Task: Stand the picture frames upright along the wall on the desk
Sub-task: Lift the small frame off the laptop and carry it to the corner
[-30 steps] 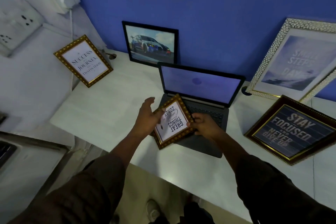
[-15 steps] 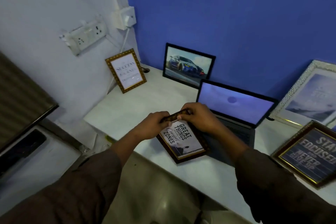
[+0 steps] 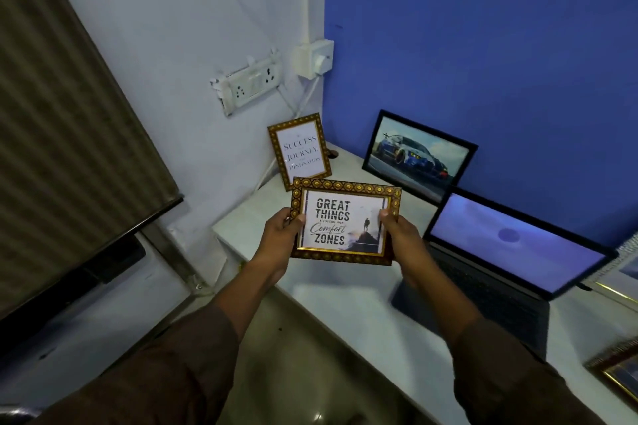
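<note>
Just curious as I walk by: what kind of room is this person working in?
Probably a home office or study corner. An open laptop sits on a white desk, a wall socket strip hangs nearby, and motivational picture frames lean against the walls.

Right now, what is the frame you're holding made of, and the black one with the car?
The held frame looks like dark brown wood or moulded plastic with a raised gold pattern and a shiny gold inner edge; I can't tell which. Its front shows no glare, so a glass cover is uncertain. The car frame has a thin, plain matte black border, maybe plastic or painted wood.
</note>
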Demonstrator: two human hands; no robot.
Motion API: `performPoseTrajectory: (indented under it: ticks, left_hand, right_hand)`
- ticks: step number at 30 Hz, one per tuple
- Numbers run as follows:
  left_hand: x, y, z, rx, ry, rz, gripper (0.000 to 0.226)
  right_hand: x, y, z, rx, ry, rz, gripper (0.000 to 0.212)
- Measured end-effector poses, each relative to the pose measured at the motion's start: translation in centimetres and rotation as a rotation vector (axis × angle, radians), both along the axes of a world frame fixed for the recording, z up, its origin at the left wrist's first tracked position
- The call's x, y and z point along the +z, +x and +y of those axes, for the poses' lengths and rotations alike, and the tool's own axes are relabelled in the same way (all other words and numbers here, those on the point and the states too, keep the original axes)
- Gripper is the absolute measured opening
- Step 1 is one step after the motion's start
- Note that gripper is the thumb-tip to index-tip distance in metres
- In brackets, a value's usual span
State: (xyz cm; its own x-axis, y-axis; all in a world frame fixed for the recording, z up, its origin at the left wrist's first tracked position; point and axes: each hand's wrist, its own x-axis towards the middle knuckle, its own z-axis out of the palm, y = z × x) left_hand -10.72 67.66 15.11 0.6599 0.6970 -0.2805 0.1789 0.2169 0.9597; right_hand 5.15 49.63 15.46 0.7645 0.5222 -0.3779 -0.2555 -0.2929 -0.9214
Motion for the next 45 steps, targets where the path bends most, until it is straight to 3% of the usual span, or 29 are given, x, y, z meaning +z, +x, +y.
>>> performPoseTrajectory:
  ticks: [3, 7, 12, 20, 29, 38, 45]
  left_hand:
    - [0.6, 0.7, 0.3, -0.030, -0.151, -0.051, 0.040]
    - [0.2, 2.3, 1.8, -0.117, -0.430, -0.060, 0.073]
    - [-0.8, 5.6, 3.3, -0.248, -0.484, 0.004, 0.079]
    - [-2.5, 9.2, 5.2, -0.167, -0.654, -0.008, 0.093]
    - [-6.9, 11.9, 8.9, -0.180, -0.608, 0.058, 0.092]
    - [-12.4, 18.2, 14.4, -0.207, -0.500, 0.242, 0.091]
    - [-15.6, 22.8, 17.3, -0.261, -0.527, 0.216, 0.081]
  right_hand:
    - [-0.6, 0.5, 1.9, -0.186, 0.069, 0.055, 0.050]
    - [-1.6, 2.3, 3.5, -0.217, 0.093, 0.039, 0.052]
    - [-1.9, 5.6, 5.4, -0.209, 0.075, 0.063, 0.046]
    - [-4.7, 10.4, 6.5, -0.090, 0.037, 0.107, 0.050]
    - [-7.7, 12.1, 8.0, 0.152, -0.038, 0.008, 0.051]
    - [-9.8, 15.4, 9.4, 0.321, -0.352, -0.054, 0.051]
    - [-12.7, 18.7, 11.6, 0.287, -0.451, 0.000, 0.080]
